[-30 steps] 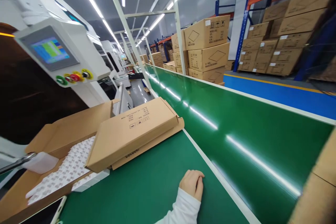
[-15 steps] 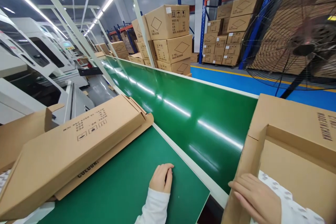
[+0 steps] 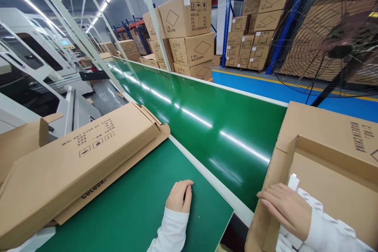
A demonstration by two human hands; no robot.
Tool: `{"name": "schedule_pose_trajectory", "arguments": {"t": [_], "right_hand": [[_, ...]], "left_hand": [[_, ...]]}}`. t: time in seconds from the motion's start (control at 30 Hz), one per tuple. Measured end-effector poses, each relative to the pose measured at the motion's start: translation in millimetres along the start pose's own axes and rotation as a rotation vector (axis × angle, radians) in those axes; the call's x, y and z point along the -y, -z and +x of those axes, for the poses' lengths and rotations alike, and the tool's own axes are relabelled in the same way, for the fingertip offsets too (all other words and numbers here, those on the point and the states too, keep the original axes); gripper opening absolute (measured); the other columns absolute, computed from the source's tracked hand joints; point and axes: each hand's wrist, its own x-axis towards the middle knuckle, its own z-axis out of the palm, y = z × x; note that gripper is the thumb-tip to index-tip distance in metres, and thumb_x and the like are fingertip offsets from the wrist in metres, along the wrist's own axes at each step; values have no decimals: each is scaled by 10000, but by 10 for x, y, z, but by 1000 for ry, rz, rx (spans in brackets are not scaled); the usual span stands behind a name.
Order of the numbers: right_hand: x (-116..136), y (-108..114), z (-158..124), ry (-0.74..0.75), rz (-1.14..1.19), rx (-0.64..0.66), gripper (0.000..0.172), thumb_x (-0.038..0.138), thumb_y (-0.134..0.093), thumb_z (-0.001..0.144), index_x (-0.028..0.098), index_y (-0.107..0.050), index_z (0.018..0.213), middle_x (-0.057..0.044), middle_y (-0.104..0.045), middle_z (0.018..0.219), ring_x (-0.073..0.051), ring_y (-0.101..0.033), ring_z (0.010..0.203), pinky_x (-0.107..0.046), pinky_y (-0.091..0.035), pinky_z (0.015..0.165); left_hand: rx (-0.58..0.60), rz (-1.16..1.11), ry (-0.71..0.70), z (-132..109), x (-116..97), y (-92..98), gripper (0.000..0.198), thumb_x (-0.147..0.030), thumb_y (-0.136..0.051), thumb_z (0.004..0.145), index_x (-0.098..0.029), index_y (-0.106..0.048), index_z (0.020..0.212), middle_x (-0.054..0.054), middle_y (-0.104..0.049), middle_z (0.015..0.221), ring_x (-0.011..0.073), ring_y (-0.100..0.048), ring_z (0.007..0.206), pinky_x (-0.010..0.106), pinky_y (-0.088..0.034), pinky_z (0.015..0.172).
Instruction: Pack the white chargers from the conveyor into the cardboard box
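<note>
A long green conveyor belt [image 3: 224,126] runs from the far left back of the hall toward the near right, with strip lights mirrored on its glossy surface. On its near side lies the green table [image 3: 141,208], edged in white. Beyond the belt stand stacked cartons [image 3: 189,35] on the blue floor, and more cartons fill the blue and orange shelving [image 3: 254,27]. A large black fan [image 3: 333,35] stands at the right, behind its wire guard. White machines [image 3: 32,63] line the left side.

A flat folded carton [image 3: 79,161], printed with small black text, lies slanted across the left of the table, resting on another flattened sheet of cardboard. At the right, an open cardboard box [image 3: 327,153] stands at the near end of the belt, its top flap folded back; white foam sheets with a raised pattern [image 3: 325,220] lie inside it.

The left hand [image 3: 178,196], in a white sleeve, rests on the table with its fingers curled loosely under, holding nothing. The right hand [image 3: 286,208] lies flat and open, its fingers spread over the box's near left corner and touching the white foam just inside the wall. The two hands are well apart, with the table's edge between them.
</note>
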Motion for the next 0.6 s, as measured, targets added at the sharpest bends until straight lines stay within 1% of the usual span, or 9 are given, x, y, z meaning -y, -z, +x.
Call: {"name": "schedule_pose_trajectory", "arguments": {"t": [0.1, 0.23, 0.43, 0.53, 0.6], "right_hand": [[-24, -1, 5, -2, 23, 0, 341, 270, -227, 911, 227, -565, 900, -30, -623, 723, -154, -567, 663, -304, -382, 630], [-65, 5, -2, -12, 77, 59, 324, 254, -227, 914, 228, -550, 914, -26, -622, 754, -158, -558, 691, -313, -371, 654], [-86, 14, -17, -11, 107, 113, 299, 241, -239, 910, 227, -537, 893, -23, -605, 755, -165, -519, 687, -323, -355, 662], [-87, 22, -13, -2, 127, 131, 305, 239, -233, 912, 223, -537, 893, -25, -602, 750, -163, -522, 689, -325, -349, 657], [-86, 33, -5, 2, 145, 125, 316, 249, -229, 915, 225, -543, 891, -25, -606, 745, -159, -529, 683, -319, -349, 647]], "left_hand": [[-21, 4, -11, 0, 0, -11, 262, -269, -329, 862, -206, -580, 816, 23, -607, 687, 156, -542, 642, 278, -450, 607], [-38, 10, -18, 2, -4, -14, 269, -271, -328, 861, -207, -583, 806, 22, -608, 683, 155, -548, 640, 271, -454, 607], [-16, 17, -24, 4, -24, 24, 255, -260, -340, 858, -203, -584, 813, 22, -607, 689, 154, -549, 644, 278, -459, 623], [-2, 15, -18, 3, -32, 27, 252, -246, -337, 858, -199, -581, 819, 23, -605, 692, 152, -544, 644, 279, -457, 621], [-14, 23, -15, 1, -32, 18, 265, -251, -326, 860, -196, -581, 814, 27, -605, 693, 153, -542, 648, 281, -456, 619]]}}
